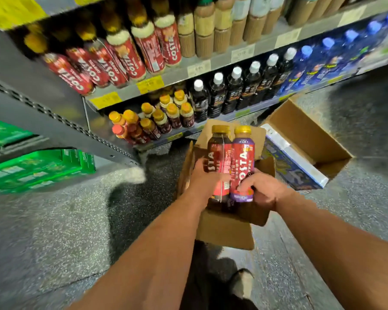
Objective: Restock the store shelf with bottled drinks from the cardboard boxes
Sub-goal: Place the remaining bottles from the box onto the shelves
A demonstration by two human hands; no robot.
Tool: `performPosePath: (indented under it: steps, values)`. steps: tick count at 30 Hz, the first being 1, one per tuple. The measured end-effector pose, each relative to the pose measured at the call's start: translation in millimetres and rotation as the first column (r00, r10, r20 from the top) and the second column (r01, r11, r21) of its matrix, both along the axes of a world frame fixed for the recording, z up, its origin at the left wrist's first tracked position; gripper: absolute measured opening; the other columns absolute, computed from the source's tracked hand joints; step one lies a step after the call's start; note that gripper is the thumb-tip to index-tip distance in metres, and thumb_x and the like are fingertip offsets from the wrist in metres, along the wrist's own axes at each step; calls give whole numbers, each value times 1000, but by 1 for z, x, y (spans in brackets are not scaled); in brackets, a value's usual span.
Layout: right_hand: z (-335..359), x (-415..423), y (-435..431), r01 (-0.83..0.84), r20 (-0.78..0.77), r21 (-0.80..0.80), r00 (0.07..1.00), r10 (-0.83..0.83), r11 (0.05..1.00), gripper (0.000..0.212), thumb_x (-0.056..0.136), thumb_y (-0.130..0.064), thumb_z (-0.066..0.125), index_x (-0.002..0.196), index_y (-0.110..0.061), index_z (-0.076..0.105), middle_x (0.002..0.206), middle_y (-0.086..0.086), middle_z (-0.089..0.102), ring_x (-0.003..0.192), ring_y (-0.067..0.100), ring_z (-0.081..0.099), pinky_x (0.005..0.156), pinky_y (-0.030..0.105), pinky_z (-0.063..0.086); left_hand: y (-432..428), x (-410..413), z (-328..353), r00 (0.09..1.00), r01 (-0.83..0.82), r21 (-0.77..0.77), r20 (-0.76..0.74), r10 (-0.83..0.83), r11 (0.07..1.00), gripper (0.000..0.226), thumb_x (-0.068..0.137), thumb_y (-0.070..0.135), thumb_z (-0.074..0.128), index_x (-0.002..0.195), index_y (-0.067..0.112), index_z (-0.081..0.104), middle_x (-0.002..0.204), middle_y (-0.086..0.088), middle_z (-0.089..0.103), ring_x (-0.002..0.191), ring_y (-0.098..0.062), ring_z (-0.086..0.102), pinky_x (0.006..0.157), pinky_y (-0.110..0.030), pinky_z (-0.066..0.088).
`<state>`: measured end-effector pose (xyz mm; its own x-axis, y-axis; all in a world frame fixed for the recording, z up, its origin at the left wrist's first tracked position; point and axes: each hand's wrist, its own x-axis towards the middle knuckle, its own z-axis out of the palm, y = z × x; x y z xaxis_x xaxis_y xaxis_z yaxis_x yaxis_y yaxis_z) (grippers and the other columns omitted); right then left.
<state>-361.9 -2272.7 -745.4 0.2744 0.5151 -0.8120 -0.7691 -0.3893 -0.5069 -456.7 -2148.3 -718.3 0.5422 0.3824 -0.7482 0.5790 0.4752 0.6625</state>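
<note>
Holding two Costa bottles side by side, touching. The left hand point(203, 175) has its fingers wrapped round the red-label bottle point(218, 153), and the right hand point(263, 190) is curled tight round the bottom of the purple-label bottle point(242, 157). Both are upright, gold caps toward the shelf point(166, 74), right over the open cardboard box point(226, 229) on the floor. Can't tell what's inside. A second open box point(305, 133) sits just beside it.

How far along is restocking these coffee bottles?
Done: gold-capped bottles partly fill the grey bottom shelf. In hand: the left hand grips a red-labelled coffee bottle, the right hand a purple-labelled bottle, above the open brown cardboard box. Left: shelving both; the box's contents are hidden.
</note>
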Motion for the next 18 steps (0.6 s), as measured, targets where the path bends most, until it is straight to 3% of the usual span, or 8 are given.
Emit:
performPosePath:
  steps: [2, 5, 8, 10, 12, 14, 18]
  values:
    - [35, 4, -3, -65, 60, 42, 996, 62, 997, 46, 64, 27, 49, 96, -3, 59, 73, 13, 71, 64, 27, 69, 61, 38, 55, -7, -1, 30, 999, -44, 11, 31, 44, 999, 54, 70, -1, 69, 116, 24, 53, 107, -9, 67, 98, -31, 65, 85, -50, 53]
    - [94, 6, -3, -78, 123, 87, 990, 67, 993, 37, 70, 12, 61, 101, -8, 60, 80, 10, 74, 71, 24, 71, 66, 38, 55, -14, -3, 83, 988, -113, 57, 114, 106, 992, 45, 65, 10, 68, 105, 30, 57, 108, -8, 67, 100, -33, 64, 92, -53, 49]
    - [154, 4, 1, -106, 202, 136, 976, 77, 985, 29, 81, 7, 60, 106, -7, 60, 78, 8, 75, 66, 21, 72, 54, 31, 56, -14, -7, 134, 965, -160, 71, 223, 141, 985, 39, 68, 10, 67, 105, 17, 60, 101, -14, 69, 90, -34, 68, 84, -53, 54]
    - [192, 3, 6, -121, 282, 163, 957, 71, 979, 30, 80, 9, 60, 106, -6, 61, 78, 9, 75, 66, 21, 72, 51, 29, 56, -12, -9, 168, 926, -212, 53, 329, 184, 976, 31, 80, -6, 61, 108, 4, 54, 91, -16, 66, 74, -25, 69, 70, -40, 58]
    - [227, -1, 12, -150, 358, 194, 931, 72, 970, 35, 77, 13, 61, 105, -8, 62, 86, 12, 74, 72, 25, 72, 57, 32, 58, -11, -16, 200, 899, -274, 53, 368, 236, 960, 31, 80, -9, 61, 104, 9, 55, 87, -12, 65, 68, -22, 67, 61, -34, 56]
    - [260, -9, 20, -192, 422, 210, 902, 89, 959, 39, 75, 13, 62, 108, -8, 61, 93, 14, 73, 80, 29, 71, 68, 38, 59, -11, -30, 230, 888, -318, 98, 380, 260, 943, 32, 76, 3, 68, 100, 21, 56, 90, -6, 69, 76, -23, 68, 63, -36, 56]
    - [314, -36, 41, -234, 479, 236, 872, 97, 943, 50, 74, 13, 62, 119, -8, 56, 104, 20, 70, 91, 37, 68, 80, 49, 55, -3, -62, 278, 838, -427, 154, 438, 326, 891, 44, 72, 9, 72, 110, 25, 55, 96, -2, 71, 82, -21, 70, 64, -32, 54]
